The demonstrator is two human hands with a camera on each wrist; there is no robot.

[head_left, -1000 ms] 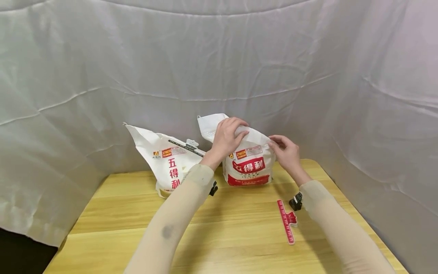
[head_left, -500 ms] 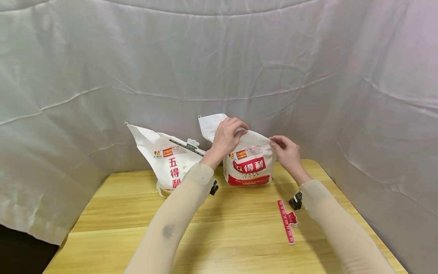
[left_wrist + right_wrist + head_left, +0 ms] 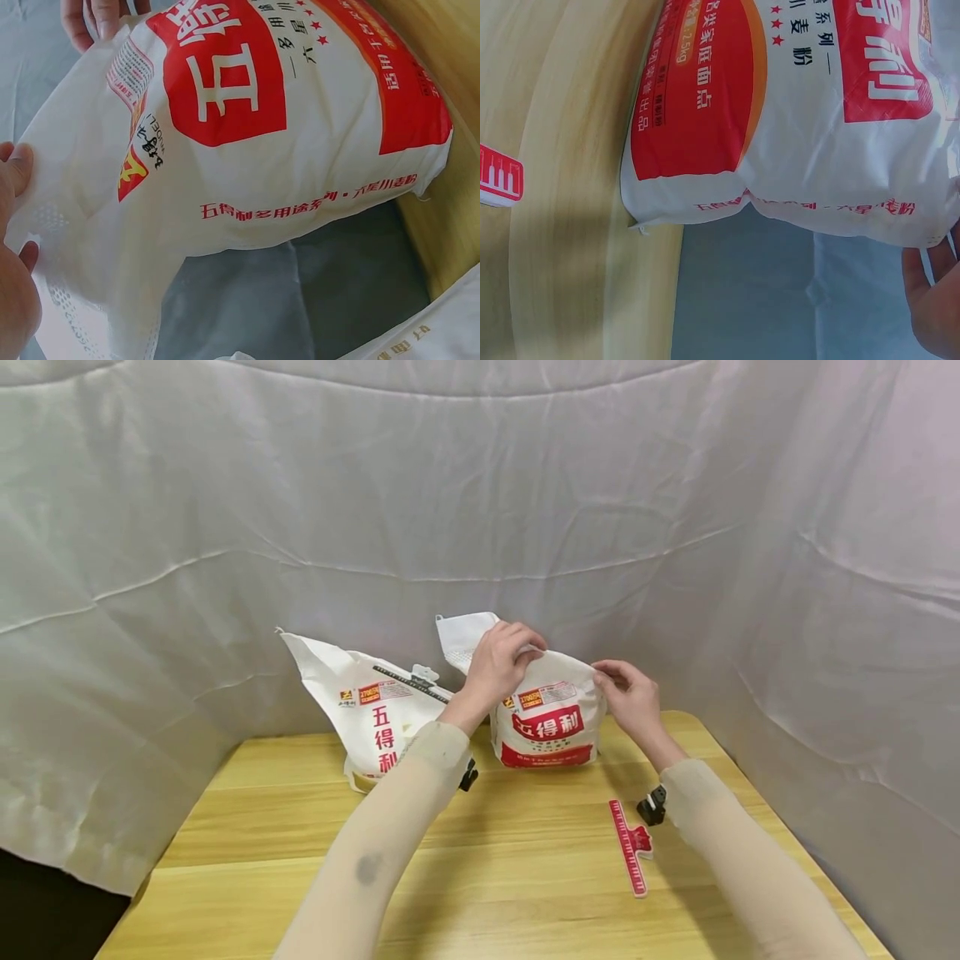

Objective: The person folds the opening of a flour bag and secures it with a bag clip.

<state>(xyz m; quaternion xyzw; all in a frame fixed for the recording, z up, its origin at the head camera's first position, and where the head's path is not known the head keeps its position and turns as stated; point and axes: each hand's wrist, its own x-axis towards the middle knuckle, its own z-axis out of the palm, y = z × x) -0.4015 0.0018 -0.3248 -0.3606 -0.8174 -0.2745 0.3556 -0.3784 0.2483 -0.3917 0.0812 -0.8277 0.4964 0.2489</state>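
A white flour bag with red print (image 3: 547,727) stands upright at the back of the table, and its top is folded over. My left hand (image 3: 498,660) pinches the upper edge near the middle, thumb in front. At the top right corner, my right hand (image 3: 632,697) pinches the same edge between thumb and fingers. The left wrist view shows the bag (image 3: 330,142) sideways, with loose white material by the left thumb (image 3: 19,169). Part of the right hand (image 3: 937,307) shows at the bag's corner in the right wrist view.
Left of it leans a second flour bag (image 3: 330,677), a black ruler-marked clip (image 3: 397,676) across its top; my left forearm hides part of it. A red ruler-marked clip (image 3: 625,847) lies on the wooden table (image 3: 525,893). Grey cloth (image 3: 450,485) hangs behind.
The folded top edge between my hands has come down slightly. Both hands keep their hold and have barely moved.
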